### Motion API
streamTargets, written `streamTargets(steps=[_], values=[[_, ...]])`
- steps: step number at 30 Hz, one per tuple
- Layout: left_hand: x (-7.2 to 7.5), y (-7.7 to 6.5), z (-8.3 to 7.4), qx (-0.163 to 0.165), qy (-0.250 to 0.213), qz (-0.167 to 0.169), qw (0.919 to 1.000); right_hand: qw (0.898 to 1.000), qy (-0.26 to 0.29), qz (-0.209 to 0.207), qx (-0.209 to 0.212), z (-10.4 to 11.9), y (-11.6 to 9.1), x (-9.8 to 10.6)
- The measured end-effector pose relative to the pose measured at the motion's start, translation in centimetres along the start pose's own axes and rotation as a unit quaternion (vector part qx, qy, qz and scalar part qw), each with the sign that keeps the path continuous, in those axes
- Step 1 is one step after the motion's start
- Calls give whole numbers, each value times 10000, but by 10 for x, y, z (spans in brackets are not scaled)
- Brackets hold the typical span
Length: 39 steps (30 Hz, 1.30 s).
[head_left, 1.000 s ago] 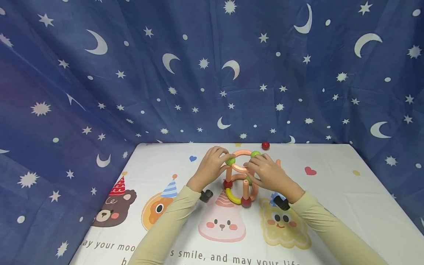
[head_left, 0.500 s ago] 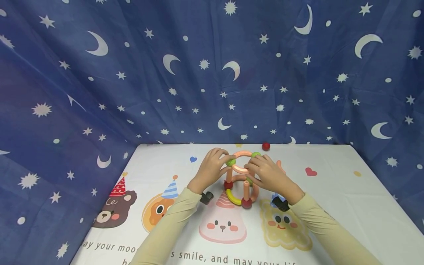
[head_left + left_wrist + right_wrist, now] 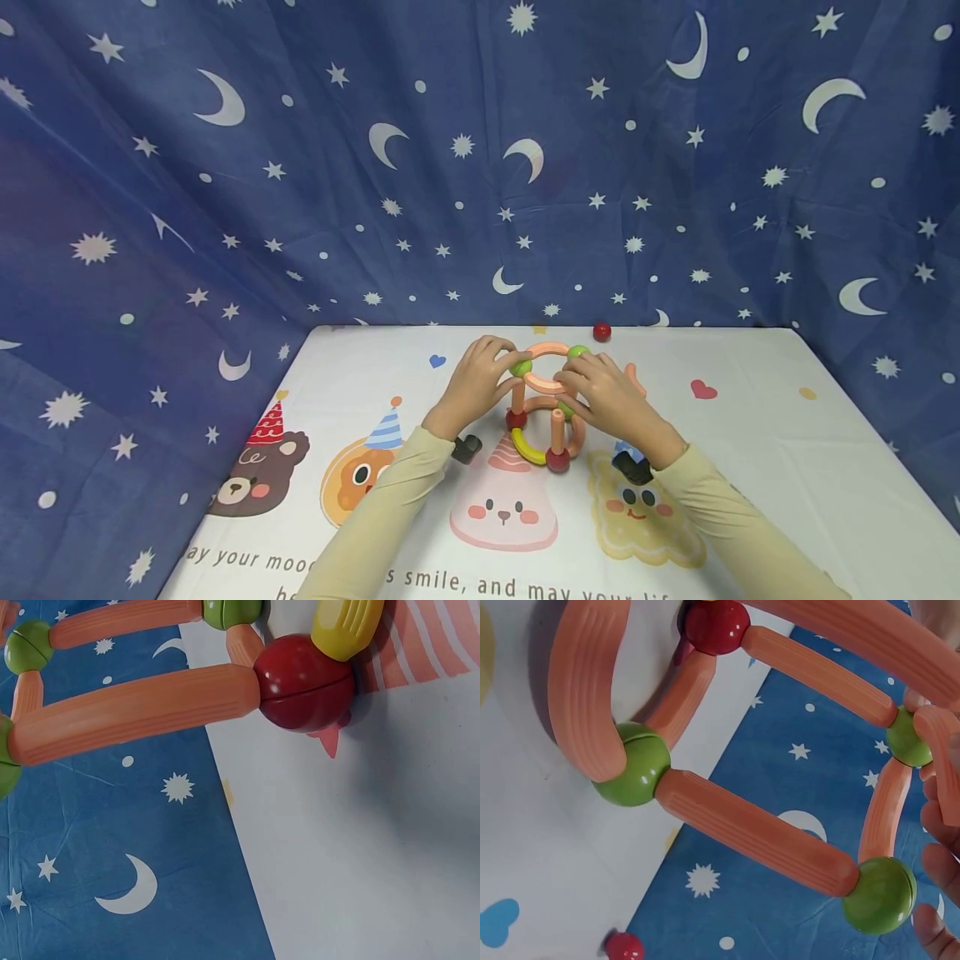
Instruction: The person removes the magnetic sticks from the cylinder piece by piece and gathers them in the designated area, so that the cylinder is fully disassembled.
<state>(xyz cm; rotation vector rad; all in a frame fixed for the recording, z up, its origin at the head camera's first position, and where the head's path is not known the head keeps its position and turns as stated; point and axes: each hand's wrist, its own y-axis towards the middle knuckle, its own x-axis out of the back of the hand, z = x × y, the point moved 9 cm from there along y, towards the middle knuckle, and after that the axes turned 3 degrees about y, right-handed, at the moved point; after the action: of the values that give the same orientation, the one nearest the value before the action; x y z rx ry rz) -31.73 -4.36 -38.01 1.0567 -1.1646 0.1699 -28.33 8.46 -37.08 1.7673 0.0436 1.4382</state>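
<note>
A toy frame of sticks and balls stands on the table. On its lower ring are a yellow curved stick (image 3: 528, 447), a red ball (image 3: 557, 460) and an upright orange stick (image 3: 557, 429). My left hand (image 3: 474, 385) pinches the green ball (image 3: 521, 367) at the top left corner. My right hand (image 3: 609, 393) grips the front curved orange stick (image 3: 543, 383) of the upper ring with its fingertips, just below another green ball (image 3: 577, 352). In the right wrist view, fingers (image 3: 939, 874) show at the right edge; the left wrist view shows a red ball (image 3: 304, 684) on an orange rod.
A loose red ball (image 3: 602, 332) lies at the back of the table. An orange curved piece (image 3: 634, 377) lies behind my right hand, partly hidden. The printed white tablecloth (image 3: 787, 433) meets a blue star curtain (image 3: 480, 208) at the back.
Both hands stay on the upper ring in nearly the same place. My right wrist has turned slightly, and its black wrist camera has shifted a little down and left.
</note>
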Motion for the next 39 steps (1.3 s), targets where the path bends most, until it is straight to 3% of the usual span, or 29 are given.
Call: streamTargets(steps=[12,18,28,39], values=[[0,-2,2,85,-117,32,9999,9986,15,-451,267,7,-7,-2],[2,-2,0,-54,106,-49,9999,9979,-39,-557,330,8,-8,-2],[3,0,-6,-336,590,-147,9976,9979,-141,-475,410,9,-7,-4],[7,2,-5,-348,492,-38,9982,9967,-185,-577,537,11,-9,0]])
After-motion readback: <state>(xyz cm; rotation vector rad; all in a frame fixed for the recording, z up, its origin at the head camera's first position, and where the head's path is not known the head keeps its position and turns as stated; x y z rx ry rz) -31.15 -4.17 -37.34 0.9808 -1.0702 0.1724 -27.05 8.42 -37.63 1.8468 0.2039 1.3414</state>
